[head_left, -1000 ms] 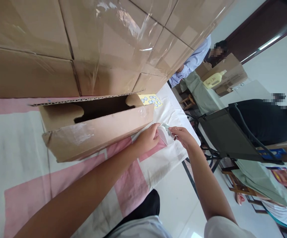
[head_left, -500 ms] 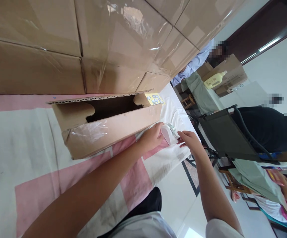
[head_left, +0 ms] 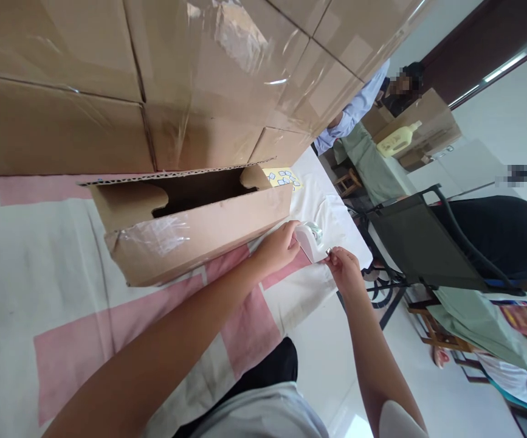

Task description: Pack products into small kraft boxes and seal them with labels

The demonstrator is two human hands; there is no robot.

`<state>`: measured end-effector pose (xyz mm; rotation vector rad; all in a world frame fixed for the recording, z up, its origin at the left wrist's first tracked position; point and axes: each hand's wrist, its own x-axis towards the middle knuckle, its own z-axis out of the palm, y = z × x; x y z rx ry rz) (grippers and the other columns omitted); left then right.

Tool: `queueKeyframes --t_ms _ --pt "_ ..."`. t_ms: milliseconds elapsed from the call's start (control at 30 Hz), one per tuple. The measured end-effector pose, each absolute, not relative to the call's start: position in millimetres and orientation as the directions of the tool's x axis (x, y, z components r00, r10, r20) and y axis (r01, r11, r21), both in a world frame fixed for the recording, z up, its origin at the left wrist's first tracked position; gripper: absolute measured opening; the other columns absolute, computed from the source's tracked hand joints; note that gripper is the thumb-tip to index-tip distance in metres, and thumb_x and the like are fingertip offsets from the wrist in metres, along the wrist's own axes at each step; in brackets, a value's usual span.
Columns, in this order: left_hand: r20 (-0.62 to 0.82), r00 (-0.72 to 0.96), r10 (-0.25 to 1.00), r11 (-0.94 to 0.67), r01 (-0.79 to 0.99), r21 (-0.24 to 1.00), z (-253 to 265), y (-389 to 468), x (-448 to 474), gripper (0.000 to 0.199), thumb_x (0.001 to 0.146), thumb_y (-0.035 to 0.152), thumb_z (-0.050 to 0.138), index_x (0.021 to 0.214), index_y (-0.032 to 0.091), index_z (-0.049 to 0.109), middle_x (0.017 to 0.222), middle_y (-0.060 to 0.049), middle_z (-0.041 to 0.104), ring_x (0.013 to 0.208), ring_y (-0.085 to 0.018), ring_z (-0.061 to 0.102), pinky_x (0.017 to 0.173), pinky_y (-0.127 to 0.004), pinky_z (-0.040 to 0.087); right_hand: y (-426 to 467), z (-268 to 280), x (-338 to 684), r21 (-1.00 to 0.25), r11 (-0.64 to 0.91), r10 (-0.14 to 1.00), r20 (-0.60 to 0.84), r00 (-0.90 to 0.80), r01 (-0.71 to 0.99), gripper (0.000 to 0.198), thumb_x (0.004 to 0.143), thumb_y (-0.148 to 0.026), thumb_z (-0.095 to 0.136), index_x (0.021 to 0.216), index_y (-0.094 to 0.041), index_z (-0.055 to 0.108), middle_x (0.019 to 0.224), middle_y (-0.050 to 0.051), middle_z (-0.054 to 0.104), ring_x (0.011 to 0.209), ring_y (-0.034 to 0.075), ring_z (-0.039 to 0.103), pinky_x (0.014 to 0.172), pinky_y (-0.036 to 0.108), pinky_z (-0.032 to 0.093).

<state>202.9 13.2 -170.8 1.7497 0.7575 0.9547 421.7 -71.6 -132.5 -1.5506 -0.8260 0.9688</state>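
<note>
A white tape dispenser (head_left: 309,243) with a roll of clear, greenish tape stands on the cloth-covered table. My left hand (head_left: 282,246) is closed around its near left end. At the other end, by the metal cutting edge, my right hand (head_left: 344,267) is closed, its thumb and fingers pinched together. Whatever lies between those fingertips is too small to make out. Left of the dispenser is a long, open-topped cardboard box (head_left: 208,234), with clear tape stuck on its near corner.
Taped cardboard boxes (head_left: 108,134) are stacked behind the open box. A yellow patterned piece (head_left: 284,177) lies by its far end. The table edge drops off at the right, with a dark folding chair (head_left: 420,243) beyond. Other people sit and work farther off.
My right hand has drawn in closer to the dispenser's cutting end, and its fingers have closed up. My left hand stays on the dispenser. The view has shifted slightly.
</note>
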Motion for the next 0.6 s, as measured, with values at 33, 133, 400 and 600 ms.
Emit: queueKeyframes --t_ms 33,133,400,600 --pt "0.265 0.501 0.824 -0.342 0.067 0.937 -171 13 203 0.045 0.09 0.019 0.052 0.135 0.022 0.048 0.1 -0.002 0.066 0.081 -0.017 0.063 0.072 -0.029 0.049 -73 -135 421 -0.986 -0.169 0.893 -0.151 0.424 0.003 0.044 0.073 -0.045 0.084 0.049 -0.02 0.057 0.059 0.0 0.053 0.064 0.014 0.056 0.067 0.026 0.057" --pt "0.269 0.503 0.822 -0.346 0.066 0.936 -173 14 204 0.046 0.089 0.018 0.053 0.135 0.022 0.048 0.1 -0.002 0.066 0.08 -0.017 0.062 0.073 -0.03 0.05 -77 -139 417 -0.994 -0.101 0.904 -0.112 0.412 -0.049 0.041 0.074 -0.043 0.085 0.053 -0.02 0.059 0.06 -0.001 0.051 0.065 0.014 0.054 0.067 0.026 0.055" --pt "0.264 0.509 0.819 -0.336 0.052 0.941 -179 15 207 0.046 0.091 0.019 0.053 0.136 0.022 0.047 0.103 -0.002 0.065 0.079 -0.014 0.061 0.074 -0.028 0.05 -81 -147 413 -0.992 -0.04 0.906 -0.086 0.415 -0.118 0.039 0.077 -0.043 0.084 0.058 -0.02 0.06 0.064 0.0 0.055 0.067 0.013 0.056 0.07 0.025 0.052" --pt "0.252 0.513 0.821 -0.32 0.046 0.946 -176 14 205 0.044 0.091 0.019 0.053 0.135 0.022 0.048 0.103 -0.002 0.064 0.078 -0.014 0.06 0.075 -0.028 0.05 -79 -136 408 -0.984 -0.112 0.846 -0.167 0.507 -0.139 0.045 0.071 -0.036 0.087 0.048 -0.019 0.052 0.053 -0.003 0.046 0.057 0.011 0.05 0.052 0.023 0.043"
